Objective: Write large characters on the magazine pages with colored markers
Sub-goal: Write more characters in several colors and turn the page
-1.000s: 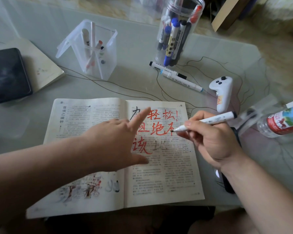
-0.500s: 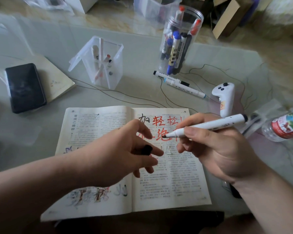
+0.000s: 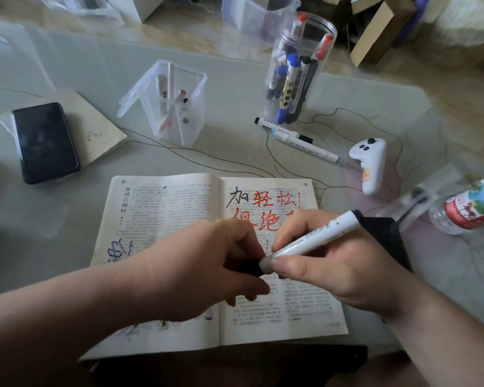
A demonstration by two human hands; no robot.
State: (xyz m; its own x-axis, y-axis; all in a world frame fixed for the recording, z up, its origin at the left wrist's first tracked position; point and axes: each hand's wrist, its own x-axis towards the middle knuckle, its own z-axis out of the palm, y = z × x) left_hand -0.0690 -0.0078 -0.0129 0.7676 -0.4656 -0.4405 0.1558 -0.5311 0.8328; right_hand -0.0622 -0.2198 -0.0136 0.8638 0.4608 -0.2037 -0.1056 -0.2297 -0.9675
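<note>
A glass-topped table [image 3: 95, 65] carries a pattern of thin dark curving lines. At its left, a black phone [image 3: 46, 142] lies face up on a pale closed notebook [image 3: 104, 129]. Further back, a square clear plastic holder [image 3: 196, 115] stands upright with its flap lid hanging open to the left, and a tall round clear jar [image 3: 284, 40] stands to its right. A white game controller [image 3: 372, 169] with dark buttons rests near the right side. Just beyond it, a plastic bottle [image 3: 470, 208] with a red and blue label lies on its side at the frame edge. Behind the table sit a clear tub [image 3: 259, 20] and a brown cardboard box [image 3: 375, 37].
</note>
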